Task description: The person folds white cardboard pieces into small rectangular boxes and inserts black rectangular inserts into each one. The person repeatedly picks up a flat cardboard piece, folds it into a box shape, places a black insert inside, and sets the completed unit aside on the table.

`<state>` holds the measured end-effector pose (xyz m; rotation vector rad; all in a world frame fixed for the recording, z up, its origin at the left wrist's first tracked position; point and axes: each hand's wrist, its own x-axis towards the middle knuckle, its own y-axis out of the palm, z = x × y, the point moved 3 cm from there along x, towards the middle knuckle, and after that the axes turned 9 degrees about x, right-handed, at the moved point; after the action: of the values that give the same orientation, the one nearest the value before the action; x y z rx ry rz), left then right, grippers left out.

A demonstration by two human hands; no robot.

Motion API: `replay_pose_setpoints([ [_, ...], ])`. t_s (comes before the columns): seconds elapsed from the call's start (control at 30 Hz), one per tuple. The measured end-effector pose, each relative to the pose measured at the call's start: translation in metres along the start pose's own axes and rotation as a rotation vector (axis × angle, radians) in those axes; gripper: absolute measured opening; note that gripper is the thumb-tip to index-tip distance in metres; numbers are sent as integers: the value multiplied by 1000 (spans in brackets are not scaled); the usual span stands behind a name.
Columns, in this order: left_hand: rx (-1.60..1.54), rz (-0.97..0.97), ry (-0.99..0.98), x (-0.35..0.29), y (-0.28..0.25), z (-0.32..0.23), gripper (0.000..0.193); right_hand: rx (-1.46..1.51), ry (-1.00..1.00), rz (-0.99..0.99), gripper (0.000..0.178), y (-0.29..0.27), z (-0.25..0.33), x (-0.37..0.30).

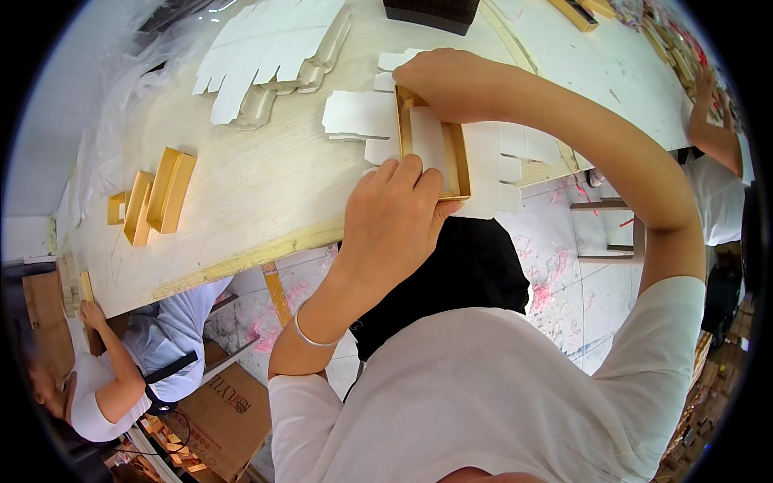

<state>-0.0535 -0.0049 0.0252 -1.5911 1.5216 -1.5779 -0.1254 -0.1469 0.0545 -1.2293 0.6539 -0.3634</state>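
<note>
A small gold cardboard box tray [460, 165] lies at the table's edge in front of me, with a white card piece [427, 137] inside it. My left hand [394, 217] is closed on the tray's near end, its fingers bent over the rim and its thumb at the near corner. At the far end my right hand [451, 84] is bent over the tray; its fingertips are hidden behind the hand. White die-cut card flaps [360, 114] stick out under the tray on the left, and more white card [483, 153] shows to its right.
A stack of white die-cut card blanks [266, 44] lies at the far left. Several gold trays [171, 189] stand left on the table [266, 193]. A black box [435, 12] sits at the back. Two other people work nearby, left [121, 386] and right [717, 185].
</note>
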Motion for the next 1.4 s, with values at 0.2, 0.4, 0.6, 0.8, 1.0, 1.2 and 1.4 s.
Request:
replay_pose_setpoints([
  [0.2, 37, 5, 4, -1, 0, -3, 33, -62, -52, -35, 15, -1, 7, 0],
  [0.4, 151, -44, -35, -2, 4, -6, 36, -77, -17, 3, 16, -2, 7, 0],
  [0.6, 72, -135, 20, 0, -24, 10, 34, 184, -32, -648, 24, -71, -66, -23],
  [0.8, -169, -27, -15, 4, -22, 46, 65, -69, -85, -716, 13, -60, -122, -9],
  [1.0, -371, -78, -244, -3, -6, 54, 67, 89, -164, -756, 9, -55, -131, 4],
  [1.2, -369, -16, -224, -1, -8, 55, 71, 177, -184, -767, 12, -66, -121, -7],
  [1.4, -361, -60, -197, -8, -7, 61, 80, 595, -195, -879, 24, -84, -102, -60],
])
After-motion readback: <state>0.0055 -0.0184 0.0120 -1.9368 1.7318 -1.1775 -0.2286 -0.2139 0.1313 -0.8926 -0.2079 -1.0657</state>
